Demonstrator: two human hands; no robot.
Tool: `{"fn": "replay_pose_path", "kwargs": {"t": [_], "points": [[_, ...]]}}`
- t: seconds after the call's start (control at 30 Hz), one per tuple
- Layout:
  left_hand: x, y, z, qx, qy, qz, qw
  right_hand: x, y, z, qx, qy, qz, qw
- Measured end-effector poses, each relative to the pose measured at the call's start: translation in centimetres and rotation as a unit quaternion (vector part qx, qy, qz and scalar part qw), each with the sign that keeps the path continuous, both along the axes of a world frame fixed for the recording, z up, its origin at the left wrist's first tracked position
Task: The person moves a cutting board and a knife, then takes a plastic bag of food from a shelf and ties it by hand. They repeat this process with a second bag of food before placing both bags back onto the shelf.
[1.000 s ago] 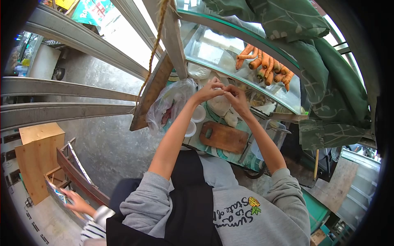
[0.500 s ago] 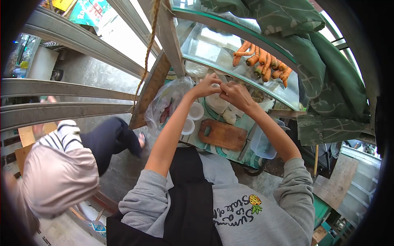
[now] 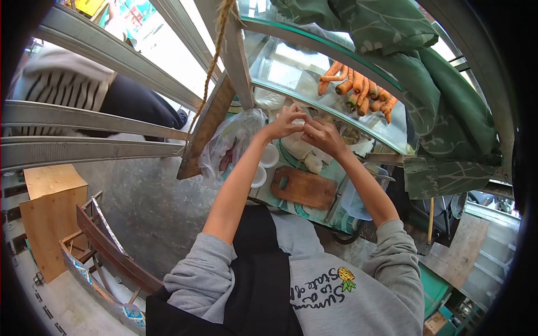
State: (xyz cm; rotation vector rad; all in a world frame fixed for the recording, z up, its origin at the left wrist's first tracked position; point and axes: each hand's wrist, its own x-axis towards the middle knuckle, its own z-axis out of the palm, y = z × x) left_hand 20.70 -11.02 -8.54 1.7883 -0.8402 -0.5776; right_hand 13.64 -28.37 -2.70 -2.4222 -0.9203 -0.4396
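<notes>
Closest to my camera is the grey top (image 3: 358,297), with a pineapple print at the chest and a black strap (image 3: 258,269) down its front. Both sleeves are pushed up, and the forearms reach to the upper middle of my view. There I have the left hand (image 3: 284,124) and right hand (image 3: 324,136) close together, fingers bent and tips almost meeting. I cannot tell whether either grip is closed on anything; the contact point is too small to make out.

Under and just beyond them, at upper centre, sits a pale bundle (image 3: 298,147), partly hidden by the fingers. The board (image 3: 304,187) lies on the green table (image 3: 269,193) below it, with two white tubs (image 3: 269,155) to its left and a clear bin (image 3: 356,197) to its right. A clear bag (image 3: 238,137) with something dark red inside is left of the tubs.

Past the hands, carrots (image 3: 363,89) lie in a glass case, beside draped green cloth (image 3: 448,106). Farther off, at upper left, another person (image 3: 67,81) shows behind metal rails (image 3: 112,148).
</notes>
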Motion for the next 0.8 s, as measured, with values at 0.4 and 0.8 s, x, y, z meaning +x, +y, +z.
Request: {"fn": "replay_pose_path", "kwargs": {"t": [0.4,0.8], "points": [[-2.4,0.9,1.7,0.069,-0.059,0.129,0.988,-2.0,0.9,0.2,0.046,0.023,-0.171,0.984],[-0.5,0.3,1.4,0.074,-0.133,0.004,0.988,-1.8,1.8,3.9,-0.110,0.270,-0.213,0.932]]}}
